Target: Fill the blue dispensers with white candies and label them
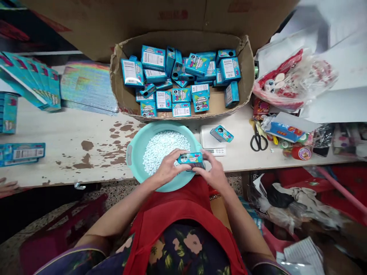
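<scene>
Both my hands grip a small blue candy box [190, 158] above the near right part of a mint-green basin [132, 164]. My left hand [169, 166] pinches its left end, while my right hand [213, 170] is closed around the right end. Many small pale candies [163, 147] fill the basin. To its right, a white kitchen scale [207, 138] carries another blue candy box [221, 133], lying tilted over its edge. Behind the basin stands a cut-down cardboard box [183, 38] with several similar blue boxes inside.
Flat blue cartons [31, 80] and shiny sheets [86, 84] lie to the left. On the right are black-handled scissors [259, 141], a plastic bag [301, 80] and assorted packets. Another person's hand [8, 187] shows at the far left table edge.
</scene>
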A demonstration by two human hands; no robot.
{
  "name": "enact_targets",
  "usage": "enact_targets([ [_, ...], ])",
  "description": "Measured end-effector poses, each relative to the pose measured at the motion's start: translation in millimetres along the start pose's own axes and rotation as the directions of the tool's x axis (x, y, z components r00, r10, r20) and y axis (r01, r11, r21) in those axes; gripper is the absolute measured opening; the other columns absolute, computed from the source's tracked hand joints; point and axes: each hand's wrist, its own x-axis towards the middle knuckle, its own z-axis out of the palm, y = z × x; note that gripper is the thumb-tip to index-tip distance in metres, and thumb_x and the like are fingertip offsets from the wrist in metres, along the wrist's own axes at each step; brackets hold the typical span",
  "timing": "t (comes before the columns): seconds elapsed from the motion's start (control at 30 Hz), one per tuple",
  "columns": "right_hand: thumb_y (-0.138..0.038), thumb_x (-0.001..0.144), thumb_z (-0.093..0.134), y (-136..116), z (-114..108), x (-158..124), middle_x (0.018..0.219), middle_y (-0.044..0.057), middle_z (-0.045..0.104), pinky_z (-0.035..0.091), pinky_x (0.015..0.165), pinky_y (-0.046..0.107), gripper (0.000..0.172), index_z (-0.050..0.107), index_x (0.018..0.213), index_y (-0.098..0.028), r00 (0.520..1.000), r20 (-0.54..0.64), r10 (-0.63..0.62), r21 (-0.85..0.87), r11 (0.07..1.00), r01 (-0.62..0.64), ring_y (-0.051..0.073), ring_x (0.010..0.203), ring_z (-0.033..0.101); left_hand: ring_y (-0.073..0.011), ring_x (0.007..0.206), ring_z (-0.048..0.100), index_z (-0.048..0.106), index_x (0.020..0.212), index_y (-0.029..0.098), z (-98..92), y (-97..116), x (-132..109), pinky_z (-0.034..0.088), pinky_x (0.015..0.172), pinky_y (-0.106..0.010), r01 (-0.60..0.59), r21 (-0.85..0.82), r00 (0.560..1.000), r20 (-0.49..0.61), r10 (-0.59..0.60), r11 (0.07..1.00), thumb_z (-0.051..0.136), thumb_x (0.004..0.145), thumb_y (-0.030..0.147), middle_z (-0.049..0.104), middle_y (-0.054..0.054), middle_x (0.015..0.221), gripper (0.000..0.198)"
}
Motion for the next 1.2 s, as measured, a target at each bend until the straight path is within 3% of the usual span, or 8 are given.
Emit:
enact_targets([
  [0.07, -0.044, 0.075, 0.069, -13, 10, -6, 0.091, 0.003, 0.067, 0.051, 0.076, 0.032, 0.038, 0.062, 0.105, -0.021, 0.994, 0.097, 0.046, -0.014, 0.999, -0.045, 0.020, 0.082, 0.062, -0.0227, 0.102, 0.058, 0.063, 0.110, 0.024, 4.1, -6, -4, 0.043, 0.092, -0.034, 0.082, -0.287, 0.996, -0.017, -0.091, 0.954, 0.071, 0.072, 0.046, 0.064, -0.007, 0.108, 0.045],
  [0.2, -0.045, 0.073, 0.072, -30, 22, -9, 0.092, 0.005, 0.066, 0.049, 0.077, 0.033, 0.036, 0.063, 0.101, -0.023, 0.998, 0.017, -0.065, -0.125, 0.990, 0.067, 0.021, 0.085, 0.060, -0.0238, 0.103, 0.060, 0.063, 0.111, 0.020, -2.1, -11, -3, 0.046, 0.090, -0.036, 0.125, -0.770, 0.965, -0.053, -0.258, 0.626, 0.048, 0.080, 0.068, 0.065, -0.012, 0.108, 0.059],
  [0.37, -0.050, 0.076, 0.069, -28, 43, -7, 0.086, 0.005, 0.065, 0.048, 0.075, 0.034, 0.035, 0.064, 0.099, -0.023, 0.995, 0.059, -0.084, -0.264, 0.959, 0.097, 0.023, 0.083, 0.061, -0.0193, 0.078, 0.064, 0.067, 0.081, 0.013, -4.1, -25, 7, 0.050, 0.074, -0.030, 0.208, -0.919, 0.904, 0.050, -0.425, 0.334, 0.052, 0.083, 0.058, 0.067, -0.009, 0.078, 0.048],
  [0.5, -0.051, 0.076, 0.068, -26, 52, -4, 0.087, 0.005, 0.065, 0.047, 0.076, 0.033, 0.037, 0.064, 0.099, -0.022, 0.990, 0.120, -0.067, -0.252, 0.963, 0.096, 0.022, 0.083, 0.060, -0.0123, 0.063, 0.059, 0.063, 0.070, 0.013, -3.2, -41, 7, 0.048, 0.063, -0.024, 0.148, -0.973, 0.872, 0.042, -0.488, 0.179, 0.062, 0.082, 0.042, 0.061, -0.003, 0.067, 0.031],
  [0.6, -0.049, 0.074, 0.070, -29, 52, -3, 0.089, 0.003, 0.065, 0.047, 0.076, 0.032, 0.036, 0.064, 0.098, -0.023, 0.992, 0.111, -0.062, -0.204, 0.975, 0.084, 0.020, 0.083, 0.060, -0.0111, 0.062, 0.059, 0.063, 0.070, 0.013, -11.3, -49, 2, 0.047, 0.061, -0.022, 0.127, -0.978, 0.864, 0.028, -0.502, 0.164, 0.063, 0.082, 0.039, 0.061, -0.003, 0.067, 0.029],
  [0.73, -0.046, 0.074, 0.072, -33, 54, -3, 0.089, 0.003, 0.064, 0.047, 0.076, 0.032, 0.035, 0.064, 0.099, -0.023, 0.994, 0.064, -0.084, -0.177, 0.980, 0.094, 0.020, 0.084, 0.060, -0.0112, 0.063, 0.059, 0.067, 0.076, 0.011, -23.0, -53, -5, 0.046, 0.061, -0.022, 0.144, -0.957, 0.880, 0.007, -0.475, 0.252, 0.064, 0.080, 0.042, 0.065, -0.005, 0.071, 0.031],
  [1.0, -0.048, 0.074, 0.070, -27, 65, 0, 0.091, 0.005, 0.065, 0.048, 0.076, 0.033, 0.037, 0.064, 0.100, -0.022, 0.996, 0.057, -0.062, -0.247, 0.966, 0.074, 0.022, 0.086, 0.061, -0.0108, 0.065, 0.059, 0.070, 0.078, 0.009, -19.7, -56, -7, 0.045, 0.060, -0.021, 0.201, -0.928, 0.874, 0.024, -0.486, 0.315, 0.070, 0.074, 0.046, 0.065, -0.005, 0.076, 0.037],
  [1.2, -0.041, 0.069, 0.076, -18, 67, -1, 0.093, 0.003, 0.063, 0.048, 0.083, 0.034, 0.037, 0.064, 0.099, -0.022, 0.998, 0.057, 0.008, 0.053, 0.999, -0.011, 0.020, 0.089, 0.060, -0.0047, 0.051, 0.047, 0.068, 0.080, 0.009, -37.4, -51, -14, 0.036, 0.046, -0.017, 0.172, -0.905, 0.900, -0.015, -0.435, 0.389, 0.071, 0.073, 0.043, 0.052, 0.001, 0.061, 0.035],
])
